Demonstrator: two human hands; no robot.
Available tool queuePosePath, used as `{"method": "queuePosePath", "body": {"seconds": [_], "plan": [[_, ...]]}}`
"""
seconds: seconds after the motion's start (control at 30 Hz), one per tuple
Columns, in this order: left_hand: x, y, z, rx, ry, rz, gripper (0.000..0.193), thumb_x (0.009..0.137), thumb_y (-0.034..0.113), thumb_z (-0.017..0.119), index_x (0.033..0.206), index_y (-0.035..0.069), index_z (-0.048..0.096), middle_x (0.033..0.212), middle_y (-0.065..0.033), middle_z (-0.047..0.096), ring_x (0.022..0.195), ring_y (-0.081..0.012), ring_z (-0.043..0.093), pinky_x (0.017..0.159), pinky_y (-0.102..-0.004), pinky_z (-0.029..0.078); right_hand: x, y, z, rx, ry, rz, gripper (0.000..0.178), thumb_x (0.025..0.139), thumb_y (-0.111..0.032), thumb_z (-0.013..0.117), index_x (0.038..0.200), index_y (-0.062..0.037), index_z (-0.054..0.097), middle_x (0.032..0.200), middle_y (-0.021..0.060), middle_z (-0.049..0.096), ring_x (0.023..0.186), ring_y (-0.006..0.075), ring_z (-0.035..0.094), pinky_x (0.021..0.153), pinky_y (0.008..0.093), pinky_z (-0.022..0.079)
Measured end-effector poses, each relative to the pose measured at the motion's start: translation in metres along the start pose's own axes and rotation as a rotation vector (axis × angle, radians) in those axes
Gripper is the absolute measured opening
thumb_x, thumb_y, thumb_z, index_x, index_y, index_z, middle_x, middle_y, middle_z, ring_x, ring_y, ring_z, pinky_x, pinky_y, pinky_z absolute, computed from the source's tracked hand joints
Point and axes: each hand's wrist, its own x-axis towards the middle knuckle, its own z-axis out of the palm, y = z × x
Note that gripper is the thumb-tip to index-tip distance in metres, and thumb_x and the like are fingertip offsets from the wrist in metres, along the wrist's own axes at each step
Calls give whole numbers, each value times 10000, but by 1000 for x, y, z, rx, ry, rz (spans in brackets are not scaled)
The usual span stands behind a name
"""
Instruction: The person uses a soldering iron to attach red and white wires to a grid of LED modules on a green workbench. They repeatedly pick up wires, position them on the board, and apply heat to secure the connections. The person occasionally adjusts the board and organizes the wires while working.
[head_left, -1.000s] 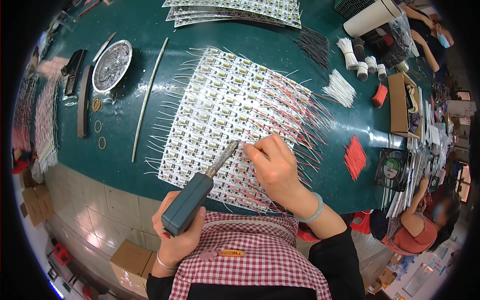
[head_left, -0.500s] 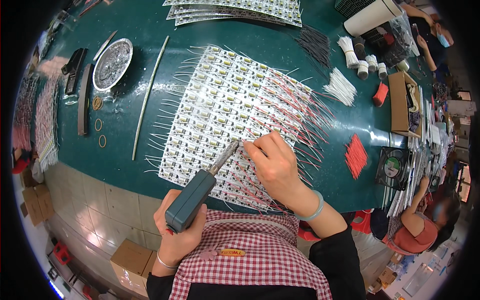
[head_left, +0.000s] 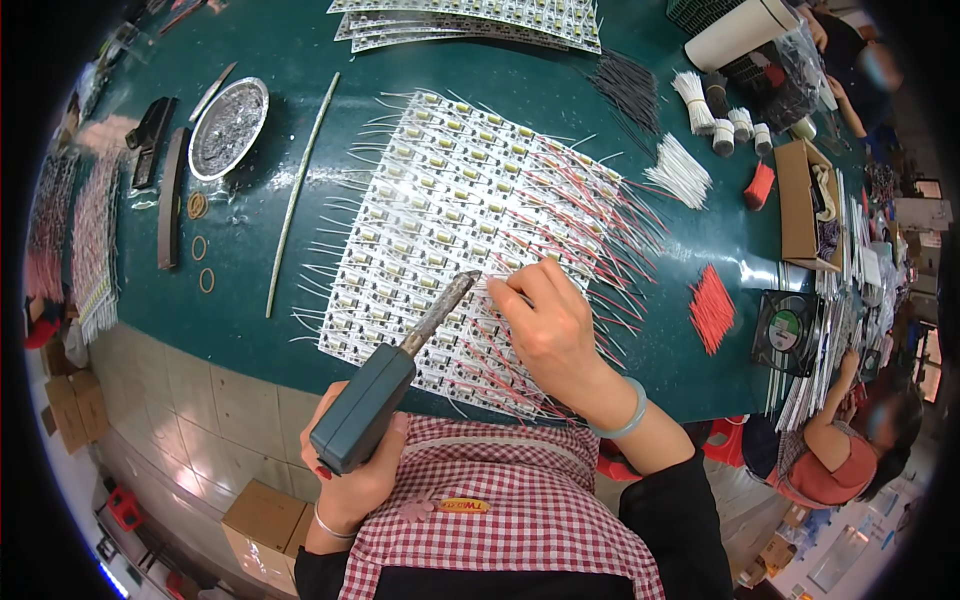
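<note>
My left hand [head_left: 362, 482] is wrapped round the dark grey-green handle of a soldering iron [head_left: 368, 405], whose metal tip slants up over the circuit board panel [head_left: 400, 235]. That white panel carries rows of small yellowish components, with white wires sticking out on the left and red and white wires on the right. Thumb and forefinger of my right hand [head_left: 548, 325] are pinched just right of the tip, low over the panel. They hold a thin wire, mostly hidden by the fingers. A small gap separates the tip from the fingertips.
Red wires [head_left: 711, 310], white wires [head_left: 680, 172] and black wires [head_left: 626, 90] lie in bundles on the right. Left are a metal bowl [head_left: 258, 150], a thin rod [head_left: 303, 195] and rubber bands [head_left: 207, 280]. More panels [head_left: 480, 22] are stacked behind. Two people sit at right.
The soldering iron's body has dropped slightly down and left in my left hand, and its tip has lifted a little. My right hand stays nearly still.
</note>
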Motion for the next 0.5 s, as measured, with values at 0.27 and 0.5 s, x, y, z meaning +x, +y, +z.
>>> {"method": "queuePosePath", "body": {"seconds": [0.27, 0.5], "plan": [[-3, 1, -1, 7, -7, -16, 249, 762, -30, 736, 1004, -48, 681, 988, -131, 642, 797, -199, 637, 694, -295, 520, -3, 0, 3, 14, 28, 14, 251, 714, -10, 645, 961, 29, 669, 845, 89, 549, 789, 248, 544, 628, 349, 468], [-6, -2, -1, 9, 9, 21, 236, 770, -25, 737, 998, -53, 678, 986, -126, 640, 796, -190, 636, 686, -288, 519, -4, -5, -5, -22, 55, -21, 260, 720, -33, 657, 978, -1, 662, 841, 75, 552, 777, 243, 543, 637, 360, 444]]}}
